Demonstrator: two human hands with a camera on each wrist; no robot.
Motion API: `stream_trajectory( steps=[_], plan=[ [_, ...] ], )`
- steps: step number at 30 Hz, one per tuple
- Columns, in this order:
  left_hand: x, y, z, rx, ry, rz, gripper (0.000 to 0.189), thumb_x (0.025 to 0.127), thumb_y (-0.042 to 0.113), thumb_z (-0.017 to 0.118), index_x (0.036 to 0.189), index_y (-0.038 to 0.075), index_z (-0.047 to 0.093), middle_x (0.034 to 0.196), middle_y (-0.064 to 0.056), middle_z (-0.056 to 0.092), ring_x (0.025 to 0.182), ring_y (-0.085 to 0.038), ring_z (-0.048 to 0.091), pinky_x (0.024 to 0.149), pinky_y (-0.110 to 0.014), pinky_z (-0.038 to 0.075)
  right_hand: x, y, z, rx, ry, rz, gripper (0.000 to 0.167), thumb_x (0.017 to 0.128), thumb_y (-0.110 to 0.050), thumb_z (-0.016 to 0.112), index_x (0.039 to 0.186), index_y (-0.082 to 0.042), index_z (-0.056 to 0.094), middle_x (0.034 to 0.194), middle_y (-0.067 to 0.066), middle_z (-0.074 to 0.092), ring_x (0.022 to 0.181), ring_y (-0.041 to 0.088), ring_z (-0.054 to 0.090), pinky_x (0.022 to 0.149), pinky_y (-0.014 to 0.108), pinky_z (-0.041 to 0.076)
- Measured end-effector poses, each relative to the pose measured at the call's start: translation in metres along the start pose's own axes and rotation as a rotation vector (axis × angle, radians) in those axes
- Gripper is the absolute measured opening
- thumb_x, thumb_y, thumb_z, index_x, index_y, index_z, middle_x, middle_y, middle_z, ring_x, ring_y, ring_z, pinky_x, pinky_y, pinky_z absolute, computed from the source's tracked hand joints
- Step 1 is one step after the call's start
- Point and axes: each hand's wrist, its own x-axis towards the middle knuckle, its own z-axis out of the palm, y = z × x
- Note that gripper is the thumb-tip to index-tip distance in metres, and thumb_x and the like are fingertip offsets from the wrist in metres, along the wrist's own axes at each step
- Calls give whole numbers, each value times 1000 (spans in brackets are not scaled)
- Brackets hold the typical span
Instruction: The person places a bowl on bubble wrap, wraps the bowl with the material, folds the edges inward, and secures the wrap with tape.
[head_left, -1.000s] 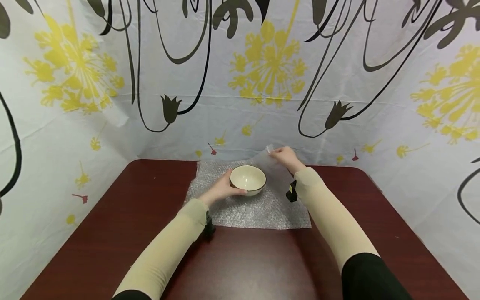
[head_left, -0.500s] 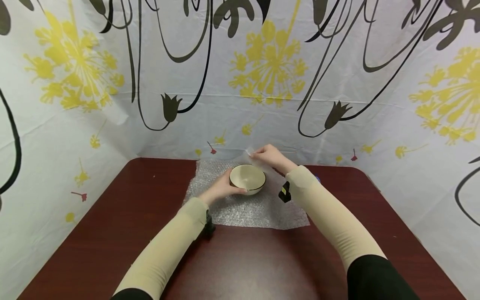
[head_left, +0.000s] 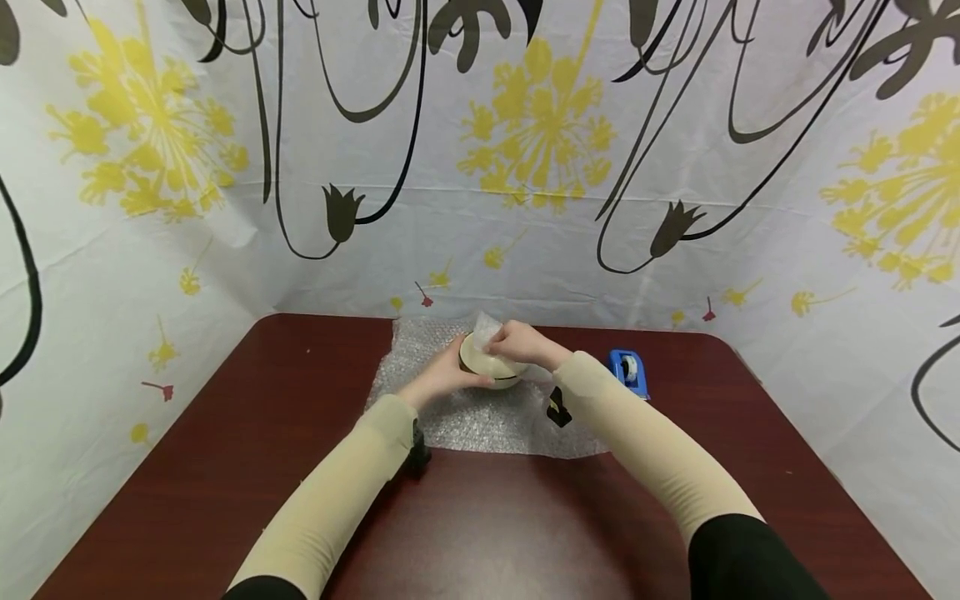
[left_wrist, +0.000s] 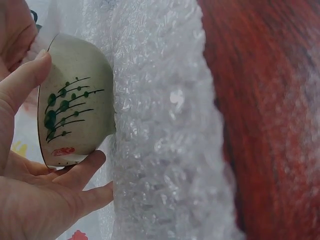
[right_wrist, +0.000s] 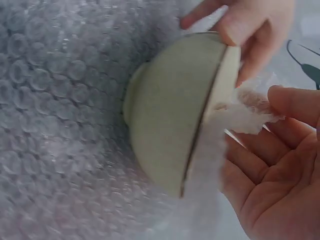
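While the left hand [head_left: 444, 377] grips the bowl [left_wrist: 75, 105] by its side, the right hand [head_left: 523, 343] pinches bubble wrap [head_left: 480, 429] over its mouth.
Grip probably steadies it against the pull.

- how're the cams set?
- from where I'm standing? head one's up high, facing forward and down at the table [head_left: 487, 517]. both wrist ones sit close in, tipped sideways, sharing the bowl [left_wrist: 75, 100] and bubble wrap [left_wrist: 160, 140]
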Motion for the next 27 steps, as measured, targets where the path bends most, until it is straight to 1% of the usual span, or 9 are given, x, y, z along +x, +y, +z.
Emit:
stream_trajectory(
  steps=[3, 6, 9, 10, 12, 16, 19, 24, 27],
  plan=[
    [0, 0, 0, -2, -1, 9, 102, 82, 34, 79, 155, 3, 14, 155, -20, 25, 138, -35, 32, 108, -50, 34, 2, 4, 6, -48, -17, 7, 29, 98, -20, 56, 103, 2, 75, 46, -6, 40, 40, 4, 23, 45, 21, 29],
    [1, 0, 0, 2, -2, 23, 102, 82, 33, 79, 155, 2, 14, 155, -20, 25, 139, -35, 31, 109, -49, 33, 5, 5, 11, -84, -18, 6, 29, 97, -19, 56, 83, -1, 75, 46, -7, 37, 41, 5, 26, 45, 21, 29],
    [2, -1, 0, 2, -4, 35, 102, 82, 32, 79, 154, 2, 14, 155, -20, 25, 139, -35, 30, 109, -49, 33, 5, 3, 16, -111, -19, 1, 36, 97, -17, 55, 63, -7, 63, 47, -7, 32, 41, 7, 24, 45, 23, 26],
    [2, -1, 0, -2, -5, 37, 102, 82, 32, 79, 155, 2, 14, 155, -20, 25, 139, -35, 30, 109, -49, 33, 5, 3, 17, -127, -15, -5, 38, 97, -16, 55, 60, -9, 59, 47, -6, 32, 41, 7, 24, 45, 23, 26],
    [2, -1, 0, -9, -6, 39, 102, 82, 31, 79, 155, 2, 13, 156, -20, 24, 139, -35, 30, 109, -50, 33, 5, 2, 19, -155, -10, -9, 39, 97, -15, 56, 58, -14, 58, 47, -7, 32, 42, 7, 23, 46, 23, 26],
    [2, -1, 0, -24, -8, 32, 103, 82, 31, 79, 155, 4, 11, 156, -19, 23, 139, -35, 30, 108, -50, 34, 4, -2, 20, -222, -23, -30, 42, 97, -14, 56, 55, -16, 51, 47, -6, 31, 43, 7, 23, 48, 22, 26],
    [2, -2, 0, -35, -12, 23, 104, 82, 31, 79, 156, 6, 10, 156, -18, 23, 139, -34, 30, 108, -49, 34, 3, -4, 20, -232, -55, -33, 48, 98, -13, 54, 52, -17, 41, 47, -5, 27, 43, 8, 19, 48, 23, 24],
    [2, -3, -1, -43, -18, 11, 105, 82, 33, 79, 156, 6, 10, 157, -18, 21, 140, -34, 29, 109, -50, 34, 6, -1, 24, -241, -89, 10, 49, 96, -11, 53, 51, -19, 36, 47, -6, 24, 44, 8, 15, 46, 24, 22],
    [1, -3, -2, -28, -25, 6, 106, 82, 35, 79, 156, 6, 10, 158, -18, 19, 141, -34, 27, 109, -50, 32, 9, 1, 26, -253, -111, 45, 50, 95, -16, 57, 50, -19, 37, 46, -7, 24, 43, 7, 16, 45, 23, 22]
  ],
)
